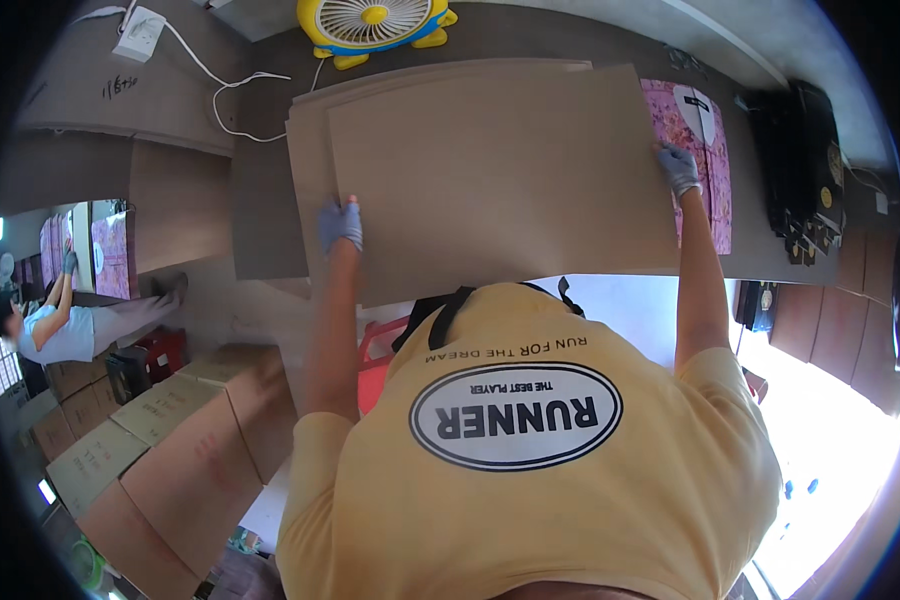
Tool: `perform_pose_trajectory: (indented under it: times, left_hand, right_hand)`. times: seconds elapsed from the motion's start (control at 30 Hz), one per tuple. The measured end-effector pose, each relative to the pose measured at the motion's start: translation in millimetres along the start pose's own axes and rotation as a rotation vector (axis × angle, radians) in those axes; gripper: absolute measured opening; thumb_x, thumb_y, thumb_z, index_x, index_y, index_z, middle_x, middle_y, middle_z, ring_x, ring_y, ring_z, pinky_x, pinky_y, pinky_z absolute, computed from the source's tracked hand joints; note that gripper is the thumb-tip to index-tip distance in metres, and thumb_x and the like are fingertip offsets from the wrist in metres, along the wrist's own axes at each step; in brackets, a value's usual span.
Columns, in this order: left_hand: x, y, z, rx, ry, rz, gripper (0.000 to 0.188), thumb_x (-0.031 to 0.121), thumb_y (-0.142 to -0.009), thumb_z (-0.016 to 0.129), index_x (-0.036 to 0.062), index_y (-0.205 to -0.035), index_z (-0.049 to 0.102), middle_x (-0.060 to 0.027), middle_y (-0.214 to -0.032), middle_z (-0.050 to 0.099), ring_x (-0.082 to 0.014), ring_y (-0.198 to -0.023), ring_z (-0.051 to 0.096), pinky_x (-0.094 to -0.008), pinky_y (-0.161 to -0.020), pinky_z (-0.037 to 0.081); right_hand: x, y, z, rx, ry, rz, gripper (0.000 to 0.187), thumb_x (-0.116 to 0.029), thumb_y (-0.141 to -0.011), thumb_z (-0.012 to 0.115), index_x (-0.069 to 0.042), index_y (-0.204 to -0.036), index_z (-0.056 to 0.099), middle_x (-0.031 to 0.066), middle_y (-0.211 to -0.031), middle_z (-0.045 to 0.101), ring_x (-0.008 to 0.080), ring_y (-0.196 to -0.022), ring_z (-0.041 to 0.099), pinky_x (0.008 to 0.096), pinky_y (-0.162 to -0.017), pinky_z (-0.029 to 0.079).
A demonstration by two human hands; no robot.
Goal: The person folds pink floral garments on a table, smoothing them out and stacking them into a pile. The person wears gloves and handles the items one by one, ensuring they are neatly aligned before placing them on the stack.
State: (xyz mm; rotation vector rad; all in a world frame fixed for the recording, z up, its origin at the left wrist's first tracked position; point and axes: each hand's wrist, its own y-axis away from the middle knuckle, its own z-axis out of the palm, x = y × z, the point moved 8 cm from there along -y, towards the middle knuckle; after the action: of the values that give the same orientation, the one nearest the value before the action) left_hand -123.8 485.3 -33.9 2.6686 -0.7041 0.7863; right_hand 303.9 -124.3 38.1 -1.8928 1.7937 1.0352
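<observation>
A large brown cardboard sheet [500, 180] lies across the table in front of me, at a slight angle over more brown sheets [312, 170] that show along its left and top edges. My left hand [342, 225], in a grey-blue glove, grips the sheet's left edge, its thumb on top. Higher up on the far side, my right hand [678, 168], gloved too, is closed on the right edge. Beneath and beside that hand is a pink patterned flat panel [715, 170] with a white shape on it, partly covered by the cardboard.
A yellow and blue fan [374, 20] stands at the table's back. Black boxes with gold marks [820, 180] are stacked at the right end. A white power strip [141, 34] trails cable at the upper left. Large cartons [195, 450] stand lower left. A person [60, 325] works farther left.
</observation>
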Motion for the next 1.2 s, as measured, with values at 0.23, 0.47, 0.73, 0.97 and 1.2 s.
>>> perform_pose_trajectory:
  times: [0.23,0.47,0.73,0.97,1.2]
  left_hand:
    - [65.5,-13.4,-26.7,-0.55,0.267,-0.042,0.035,0.038,-0.086,0.062,0.0036,-0.095,0.061,-0.002,-0.077,0.061,-0.0125,-0.075,0.056,-0.0304,-0.071,0.046]
    - [210.0,35.7,-0.5,0.013,0.496,0.489,0.056,0.033,-0.09,0.052,0.0076,-0.138,0.039,-0.014,-0.138,0.041,-0.0225,-0.131,0.037,-0.0385,-0.1,0.039]
    - [249.5,59.0,77.0,-0.119,-0.372,0.474,0.052,0.048,-0.092,0.041,0.032,-0.141,0.038,-0.0072,-0.148,0.033,-0.0393,-0.132,0.031,-0.0596,-0.101,0.029]
    - [268.2,75.5,75.4,0.17,-0.584,0.504,0.042,0.044,-0.09,0.046,0.0345,-0.131,0.051,-0.0161,-0.146,0.036,-0.0429,-0.122,0.038,-0.0558,-0.1,0.029]
    - [257.1,71.5,92.2,0.18,-0.512,0.475,0.043,0.041,-0.09,0.05,0.0359,-0.132,0.051,-0.0183,-0.146,0.036,-0.0482,-0.129,0.032,-0.0585,-0.102,0.026]
  right_hand:
    - [-19.0,7.2,18.0,-0.206,-0.564,-0.167,0.048,-0.017,-0.094,0.049,-0.002,-0.139,0.04,0.0066,-0.131,0.049,0.0145,-0.117,0.047,0.0279,-0.102,0.036]
    - [-161.7,88.3,120.9,0.001,0.237,-0.305,0.05,-0.044,-0.099,0.026,-0.035,-0.148,0.02,0.0095,-0.156,0.016,0.0375,-0.142,0.016,0.0606,-0.109,0.022]
    - [-250.2,148.1,164.5,-0.069,0.594,-0.446,0.052,-0.051,-0.087,0.047,-0.037,-0.137,0.043,0.0124,-0.141,0.037,0.0347,-0.136,0.029,0.0613,-0.101,0.03]
    - [-215.7,132.2,180.9,-0.017,0.637,-0.361,0.065,-0.062,-0.082,0.051,-0.036,-0.14,0.039,0.0154,-0.152,0.022,0.0447,-0.139,0.017,0.0658,-0.101,0.026]
    - [-197.8,130.9,232.8,0.095,0.879,-0.42,0.064,-0.06,-0.085,0.048,-0.036,-0.143,0.035,0.0131,-0.154,0.019,0.0468,-0.138,0.017,0.0755,-0.096,0.019]
